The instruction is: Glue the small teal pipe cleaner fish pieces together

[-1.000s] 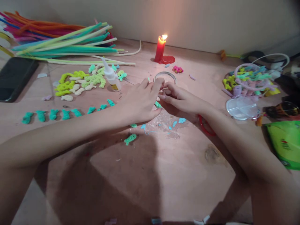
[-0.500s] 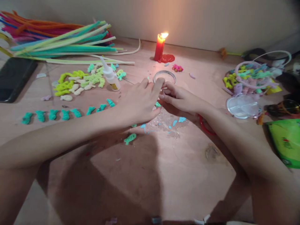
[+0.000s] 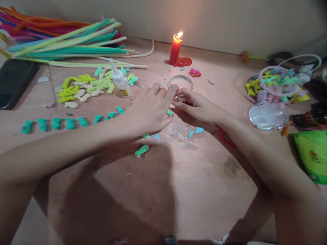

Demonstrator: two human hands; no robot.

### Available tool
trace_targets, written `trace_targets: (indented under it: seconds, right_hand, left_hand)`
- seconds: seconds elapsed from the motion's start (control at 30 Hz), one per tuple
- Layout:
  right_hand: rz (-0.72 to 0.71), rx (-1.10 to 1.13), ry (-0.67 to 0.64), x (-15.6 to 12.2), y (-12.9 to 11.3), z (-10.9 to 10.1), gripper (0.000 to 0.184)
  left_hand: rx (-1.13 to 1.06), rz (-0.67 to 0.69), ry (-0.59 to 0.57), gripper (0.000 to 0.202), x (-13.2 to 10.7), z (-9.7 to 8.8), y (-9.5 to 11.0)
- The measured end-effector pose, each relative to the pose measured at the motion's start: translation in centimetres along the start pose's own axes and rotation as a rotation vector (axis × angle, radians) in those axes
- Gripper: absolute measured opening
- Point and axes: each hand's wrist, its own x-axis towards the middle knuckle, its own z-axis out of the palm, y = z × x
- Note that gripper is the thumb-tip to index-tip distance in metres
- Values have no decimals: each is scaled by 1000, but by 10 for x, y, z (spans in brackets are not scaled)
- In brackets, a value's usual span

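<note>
My left hand and my right hand meet fingertip to fingertip at the middle of the table. Both are closed in a pinch on something small that I cannot make out. A small teal pipe-cleaner piece peeks out under my left thumb. Just beyond the fingertips lies a clear ring. A glue bottle lies tilted to the left of my left hand. Dried glue and several blue scraps mark the table under my wrists. A red hoop shows beneath my right forearm.
A lit red candle stands at the back by the wall. Long pipe cleaners lie back left, beside a dark phone. Yellow-green twists and a teal row sit left. Hoops, a clear lid and a green packet are right.
Both hands hold their pinch in the same spot. The view has shifted slightly, nothing else has moved.
</note>
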Motion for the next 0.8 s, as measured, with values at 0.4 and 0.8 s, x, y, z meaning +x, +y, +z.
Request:
trace_targets:
  seconds: [0.4, 0.8]
  right_hand:
    - [22, -274, 23, 0, -16, 3, 25]
    - [77, -228, -9, -2, -17, 5, 27]
  left_hand:
    - [-50, -23, -13, 65, 1, 3, -4]
    - [-48, 12, 8, 61, 1, 4, -4]
